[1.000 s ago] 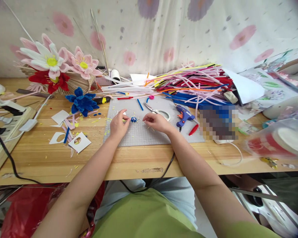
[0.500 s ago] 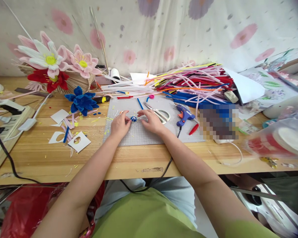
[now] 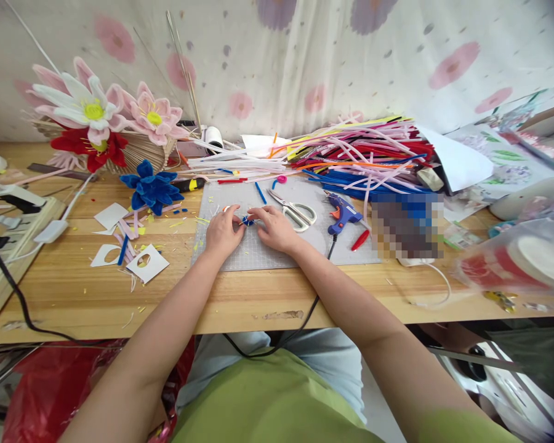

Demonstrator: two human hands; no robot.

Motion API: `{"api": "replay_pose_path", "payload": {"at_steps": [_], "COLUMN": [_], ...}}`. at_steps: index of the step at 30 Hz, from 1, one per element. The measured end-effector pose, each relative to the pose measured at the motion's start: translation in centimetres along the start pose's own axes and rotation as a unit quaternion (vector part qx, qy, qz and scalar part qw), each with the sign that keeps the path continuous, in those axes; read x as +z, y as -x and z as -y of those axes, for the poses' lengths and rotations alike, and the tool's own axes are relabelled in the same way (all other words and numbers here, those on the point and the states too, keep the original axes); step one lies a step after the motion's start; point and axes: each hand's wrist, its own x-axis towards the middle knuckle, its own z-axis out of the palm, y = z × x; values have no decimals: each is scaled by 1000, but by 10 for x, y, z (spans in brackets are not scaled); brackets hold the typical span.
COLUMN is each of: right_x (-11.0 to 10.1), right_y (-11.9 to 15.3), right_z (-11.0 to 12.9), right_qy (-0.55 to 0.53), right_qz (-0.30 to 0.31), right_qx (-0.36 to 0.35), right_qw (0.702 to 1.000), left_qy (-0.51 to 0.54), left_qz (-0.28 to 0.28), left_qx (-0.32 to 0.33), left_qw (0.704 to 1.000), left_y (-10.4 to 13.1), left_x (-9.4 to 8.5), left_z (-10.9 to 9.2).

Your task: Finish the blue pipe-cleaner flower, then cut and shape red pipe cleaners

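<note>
Over the grey cutting mat (image 3: 277,255), a small blue fuzzy piece (image 3: 248,221) sits between my hands; pale thin strands stuck out of it a moment ago. My left hand (image 3: 222,232) pinches its left side between thumb and fingers. From the right, the curled fingertips of my right hand (image 3: 277,229) close on the same piece and partly cover it. Scissors (image 3: 299,211) lie just beyond my right hand. A blue hot glue gun (image 3: 344,214) rests farther right, and a short blue pipe cleaner (image 3: 261,193) lies behind the hands.
Bundled pipe cleaners (image 3: 360,151) spread along the back. A blue fuzzy flower (image 3: 151,187) stands left of the mat, near cut white cards (image 3: 148,264) and scraps. A power strip (image 3: 21,240) is far left; a bagged cup (image 3: 521,261) is at right. The glue gun's cord (image 3: 310,314) hangs over the table edge.
My right hand has shifted slightly left, its fingertips coming in over the small blue piece and covering more of it. My left hand has stayed nearly still.
</note>
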Motion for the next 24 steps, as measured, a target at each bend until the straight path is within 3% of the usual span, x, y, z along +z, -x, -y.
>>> {"api": "replay_pose_path", "payload": {"at_steps": [8, 14, 24], "right_x": [1, -2, -4], "right_y": [1, 3, 6], "right_z": [-1, 3, -4], "right_qy": [-8, -18, -25], "right_qz": [-1, -4, -69], "right_qx": [-4, 5, 19], "right_qw": [1000, 1000, 997], "left_qy": [-3, 21, 23], "left_qz": [-85, -38, -11], "left_qx": [6, 54, 77], "left_qw": [996, 998, 997], "left_y": [6, 6, 5], "left_x": [-7, -7, -5], "left_z": [1, 0, 1]}}
